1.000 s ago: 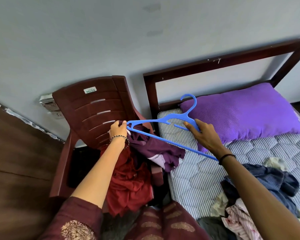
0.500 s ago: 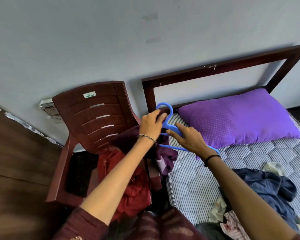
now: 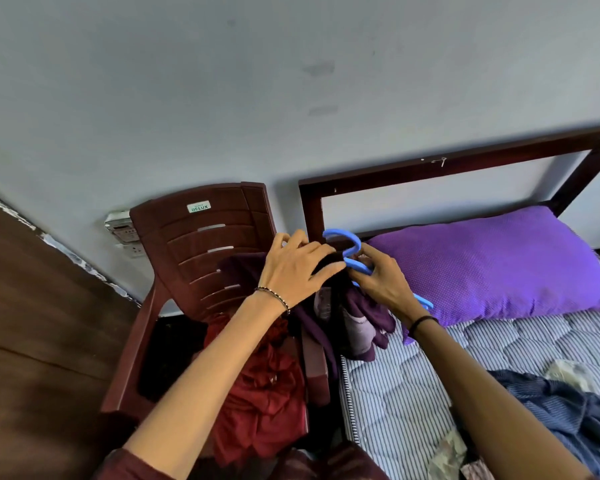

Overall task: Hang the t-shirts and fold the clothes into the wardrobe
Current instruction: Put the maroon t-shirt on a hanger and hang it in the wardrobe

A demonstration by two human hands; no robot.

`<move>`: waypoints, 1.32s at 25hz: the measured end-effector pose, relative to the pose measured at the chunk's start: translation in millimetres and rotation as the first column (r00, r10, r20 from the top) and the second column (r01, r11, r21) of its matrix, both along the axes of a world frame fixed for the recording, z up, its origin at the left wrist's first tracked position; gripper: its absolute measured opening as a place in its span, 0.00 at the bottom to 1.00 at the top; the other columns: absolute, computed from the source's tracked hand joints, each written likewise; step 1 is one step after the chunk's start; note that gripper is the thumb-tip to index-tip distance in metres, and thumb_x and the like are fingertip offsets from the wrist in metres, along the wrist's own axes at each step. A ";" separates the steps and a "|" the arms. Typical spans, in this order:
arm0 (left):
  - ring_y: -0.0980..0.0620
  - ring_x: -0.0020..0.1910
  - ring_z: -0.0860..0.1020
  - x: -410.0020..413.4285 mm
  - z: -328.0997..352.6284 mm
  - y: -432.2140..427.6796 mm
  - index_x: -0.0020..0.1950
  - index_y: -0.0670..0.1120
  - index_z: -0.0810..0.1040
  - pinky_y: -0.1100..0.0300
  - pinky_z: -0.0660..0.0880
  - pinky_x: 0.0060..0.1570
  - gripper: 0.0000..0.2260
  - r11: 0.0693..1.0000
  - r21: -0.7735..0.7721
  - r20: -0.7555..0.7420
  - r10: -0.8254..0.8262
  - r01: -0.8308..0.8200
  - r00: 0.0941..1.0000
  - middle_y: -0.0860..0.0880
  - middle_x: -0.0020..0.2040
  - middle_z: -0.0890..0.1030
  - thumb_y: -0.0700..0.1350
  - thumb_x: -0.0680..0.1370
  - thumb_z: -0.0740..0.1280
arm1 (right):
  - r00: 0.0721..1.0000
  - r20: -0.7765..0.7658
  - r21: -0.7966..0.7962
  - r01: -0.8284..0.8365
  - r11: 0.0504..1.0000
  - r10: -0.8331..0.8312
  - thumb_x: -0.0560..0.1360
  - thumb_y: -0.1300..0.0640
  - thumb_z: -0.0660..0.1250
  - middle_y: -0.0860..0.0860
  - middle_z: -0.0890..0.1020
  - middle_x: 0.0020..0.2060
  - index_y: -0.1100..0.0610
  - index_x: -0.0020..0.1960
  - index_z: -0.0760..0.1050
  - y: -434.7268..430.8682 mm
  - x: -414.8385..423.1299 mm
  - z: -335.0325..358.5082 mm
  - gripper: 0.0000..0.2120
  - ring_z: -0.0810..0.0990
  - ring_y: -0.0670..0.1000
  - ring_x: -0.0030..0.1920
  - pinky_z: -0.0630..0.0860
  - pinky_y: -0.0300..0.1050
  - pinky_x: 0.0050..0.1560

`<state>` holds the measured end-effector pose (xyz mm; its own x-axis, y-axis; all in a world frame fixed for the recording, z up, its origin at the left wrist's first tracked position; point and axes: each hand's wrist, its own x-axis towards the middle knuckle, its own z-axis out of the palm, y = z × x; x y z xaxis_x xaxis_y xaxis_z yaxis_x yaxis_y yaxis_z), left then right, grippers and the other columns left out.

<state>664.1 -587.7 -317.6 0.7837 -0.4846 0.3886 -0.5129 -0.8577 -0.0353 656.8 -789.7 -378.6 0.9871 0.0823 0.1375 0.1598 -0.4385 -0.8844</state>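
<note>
A blue plastic hanger [image 3: 349,249] sticks up between my two hands, its hook pointing up near the bed's headboard. A dark purple t-shirt [image 3: 357,320] hangs bunched from it over the gap between chair and bed. My left hand [image 3: 297,268] grips the shirt's collar at the hanger's neck. My right hand [image 3: 381,280] holds the hanger's right arm, whose blue tip pokes out past my wrist. A red garment [image 3: 264,386] lies heaped on the chair seat.
A dark red plastic chair [image 3: 201,247] stands against the wall beside the bed's wooden headboard [image 3: 447,168]. A purple pillow [image 3: 499,261] lies on the striped mattress [image 3: 395,403]. More clothes, among them a blue shirt [image 3: 561,410], are piled at lower right. A brown panel [image 3: 32,323] runs along the left.
My left hand moved right from the hanger's left end to its neck, pulling the purple t-shirt onto it. The hanger turned upright, and both hands came together.
</note>
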 end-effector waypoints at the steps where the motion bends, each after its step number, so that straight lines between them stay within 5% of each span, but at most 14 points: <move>1: 0.51 0.48 0.76 2.0 -0.2 7.8 0.55 0.54 0.82 0.53 0.68 0.47 0.20 0.998 0.051 -0.028 -0.027 0.028 0.999 0.57 0.45 0.83 0.64 0.80 0.56 | 1.000 -0.007 0.037 -0.023 0.999 0.023 0.72 0.45 0.69 0.44 0.80 0.31 0.52 0.50 0.78 3.2 -0.8 0.1 0.12 0.73 0.43 0.31 0.74 0.49 0.39; 5: 0.46 0.57 0.78 5.3 12.2 13.3 0.67 0.52 0.72 0.51 0.74 0.48 0.21 0.996 0.067 -0.504 0.079 -0.052 0.860 0.52 0.58 0.79 0.62 0.81 0.55 | 0.999 -0.017 -0.036 -0.031 0.999 0.030 0.73 0.52 0.71 0.47 0.82 0.31 0.52 0.45 0.77 17.7 0.9 1.5 0.05 0.78 0.45 0.32 0.77 0.52 0.41; 10: 0.42 0.58 0.78 7.7 10.4 16.2 0.73 0.53 0.69 0.52 0.74 0.51 0.25 0.984 -0.018 -0.682 0.116 -0.175 0.722 0.44 0.57 0.81 0.63 0.80 0.59 | 0.999 0.002 -0.081 -0.045 0.996 0.046 0.75 0.56 0.72 0.44 0.84 0.33 0.51 0.43 0.78 23.2 10.0 2.7 0.04 0.82 0.46 0.39 0.77 0.48 0.44; 15: 0.45 0.54 0.81 3.3 -17.8 22.6 0.62 0.59 0.76 0.46 0.78 0.53 0.17 0.852 -0.361 -0.641 0.068 -0.379 0.764 0.48 0.51 0.84 0.63 0.77 0.63 | 0.996 0.062 0.030 0.063 0.998 -0.065 0.69 0.54 0.81 0.48 0.82 0.47 0.53 0.48 0.79 24.8 16.8 3.9 0.14 0.78 0.48 0.49 0.73 0.37 0.49; 20: 0.45 0.54 0.81 1.2 -20.2 28.4 0.62 0.59 0.78 0.48 0.78 0.51 0.15 0.781 -0.391 -0.623 0.165 -0.487 0.765 0.51 0.50 0.84 0.61 0.78 0.64 | 0.995 -0.038 0.264 0.099 0.959 -0.092 0.77 0.60 0.75 0.53 0.86 0.44 0.59 0.48 0.78 35.5 7.4 4.9 0.06 0.86 0.48 0.43 0.81 0.41 0.47; 24: 0.47 0.48 0.81 -2.2 -17.9 27.5 0.56 0.55 0.79 0.50 0.77 0.46 0.13 0.751 -0.449 -0.582 0.165 -0.483 0.796 0.52 0.43 0.83 0.60 0.79 0.64 | 0.985 -0.138 0.416 -0.038 0.909 0.105 0.82 0.60 0.68 0.54 0.86 0.49 0.60 0.54 0.78 50.4 -2.8 -10.1 0.04 0.86 0.52 0.53 0.81 0.44 0.55; 28: 0.47 0.47 0.81 -5.5 -16.9 28.9 0.56 0.56 0.79 0.51 0.77 0.44 0.13 0.750 -0.461 -0.565 0.163 -0.474 0.809 0.53 0.42 0.83 0.61 0.78 0.64 | 0.942 -0.252 0.437 -0.093 0.894 0.221 0.84 0.55 0.62 0.43 0.84 0.51 0.53 0.59 0.78 65.9 -8.5 -13.8 0.08 0.82 0.42 0.53 0.78 0.42 0.54; 30: 0.45 0.45 0.80 -8.6 -15.9 30.9 0.56 0.56 0.79 0.54 0.73 0.40 0.13 0.759 -0.435 -0.564 0.189 -0.484 0.804 0.54 0.36 0.78 0.61 0.79 0.64 | 0.934 -0.286 0.424 -0.076 0.902 0.214 0.84 0.52 0.62 0.47 0.85 0.49 0.53 0.55 0.80 68.8 -9.4 -11.3 0.09 0.82 0.45 0.52 0.77 0.41 0.55; 33: 0.43 0.46 0.80 -9.8 -13.7 38.5 0.60 0.56 0.79 0.53 0.74 0.42 0.15 0.726 -0.447 -0.562 0.226 -0.522 0.796 0.49 0.38 0.80 0.62 0.78 0.64 | 0.902 -0.388 0.399 -0.020 0.917 0.189 0.83 0.49 0.62 0.45 0.77 0.33 0.53 0.37 0.74 67.1 -7.9 -14.8 0.17 0.74 0.44 0.36 0.71 0.43 0.41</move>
